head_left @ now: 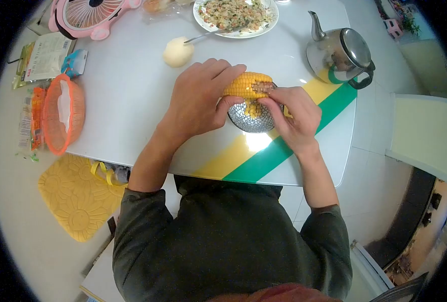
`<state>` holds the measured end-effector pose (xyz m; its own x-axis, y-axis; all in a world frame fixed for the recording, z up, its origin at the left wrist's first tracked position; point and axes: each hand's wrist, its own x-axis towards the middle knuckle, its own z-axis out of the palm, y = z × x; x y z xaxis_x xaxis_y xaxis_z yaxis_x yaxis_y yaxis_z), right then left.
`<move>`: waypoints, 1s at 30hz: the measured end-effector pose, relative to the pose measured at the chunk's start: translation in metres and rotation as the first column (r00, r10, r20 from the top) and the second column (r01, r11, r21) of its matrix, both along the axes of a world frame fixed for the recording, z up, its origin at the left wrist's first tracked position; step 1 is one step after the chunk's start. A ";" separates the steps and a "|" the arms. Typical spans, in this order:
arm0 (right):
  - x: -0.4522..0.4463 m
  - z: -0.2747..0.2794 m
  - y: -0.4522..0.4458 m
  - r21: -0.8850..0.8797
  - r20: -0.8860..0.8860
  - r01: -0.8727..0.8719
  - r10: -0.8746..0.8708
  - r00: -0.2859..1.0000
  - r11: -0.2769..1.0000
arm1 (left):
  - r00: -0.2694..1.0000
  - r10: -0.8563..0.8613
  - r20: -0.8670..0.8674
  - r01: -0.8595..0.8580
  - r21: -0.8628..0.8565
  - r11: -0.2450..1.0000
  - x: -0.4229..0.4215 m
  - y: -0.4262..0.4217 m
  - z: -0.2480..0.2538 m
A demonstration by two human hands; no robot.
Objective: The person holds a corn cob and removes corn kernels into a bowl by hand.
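One corn cob (244, 86) is hanging roughly level above one small crackle-patterned bowl (239, 122), near the front edge of one white table (117, 103); the left hand (199, 98) is wrapping round the cob's left end, its fingers curling over the top and its thumb pressing from below; the right hand (300, 113) is pinching the right end between thumb and forefinger, though whether a kernel is sitting between the tips, I cannot tell.

The cob is showing a bare patch toward its right end, so the stripping is apparently standing only partly done; the rows toward the left are carrying their kernels, which are making up most of the visible side; loose kernels (252, 109) are lying in the bowl, too crowded and too covered to count.

Beyond the hands, one pale round bun (178, 53) is resting just beside the handle of one metal utensil (202, 36), which is leaning on one plate (198, 19) of chopped mixed food; one steel kettle (355, 44) is standing to the right; one orange basket (76, 118) and one pink fan (100, 33) are occupying the left.
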<state>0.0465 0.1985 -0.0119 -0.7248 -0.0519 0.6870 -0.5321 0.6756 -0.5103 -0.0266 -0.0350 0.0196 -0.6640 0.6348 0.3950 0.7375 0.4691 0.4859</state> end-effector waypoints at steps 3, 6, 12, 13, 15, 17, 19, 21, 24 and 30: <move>0.001 0.002 -0.002 0.040 0.015 0.016 -0.016 1.000 0.999 | 1.000 0.008 -0.016 -0.008 0.022 1.000 -0.003 -0.002 -0.003; 0.004 0.002 0.001 0.029 0.058 -0.010 0.009 0.998 1.000 | 0.998 0.037 -0.041 -0.036 0.026 0.999 -0.005 -0.004 -0.006; 0.003 0.003 0.006 0.067 0.059 -0.151 0.147 0.987 0.986 | 0.998 0.033 -0.054 -0.031 0.051 0.998 -0.009 -0.007 -0.006; 0.003 0.004 0.006 0.043 0.061 -0.161 0.159 0.985 0.986 | 0.997 0.023 -0.078 -0.018 0.063 0.998 -0.009 -0.005 -0.009; 0.003 0.006 0.006 -0.002 0.066 -0.179 0.179 0.982 0.984 | 0.994 0.013 -0.108 -0.006 0.070 0.998 -0.008 -0.003 -0.010; 0.009 0.006 0.011 -0.039 0.137 -0.100 0.105 0.985 0.994 | 0.992 0.013 -0.122 -0.006 0.063 0.998 -0.006 -0.002 -0.010; 0.012 0.006 0.011 -0.085 0.155 -0.030 0.043 0.987 0.996 | 0.990 -0.004 -0.139 0.012 0.057 0.998 -0.004 -0.001 -0.009; 0.007 0.011 0.006 -0.139 0.116 0.028 -0.012 0.993 0.990 | 0.988 -0.018 -0.151 0.022 0.026 0.999 -0.002 0.001 -0.007; 0.002 0.019 -0.005 -0.199 0.165 0.077 -0.044 0.985 0.977 | 0.985 -0.038 -0.169 0.031 -0.048 0.998 0.006 0.004 -0.002; 0.002 0.014 0.000 -0.097 0.333 -0.041 0.071 0.940 0.994 | 0.954 -0.072 -0.289 0.050 -0.083 0.995 0.011 0.008 -0.007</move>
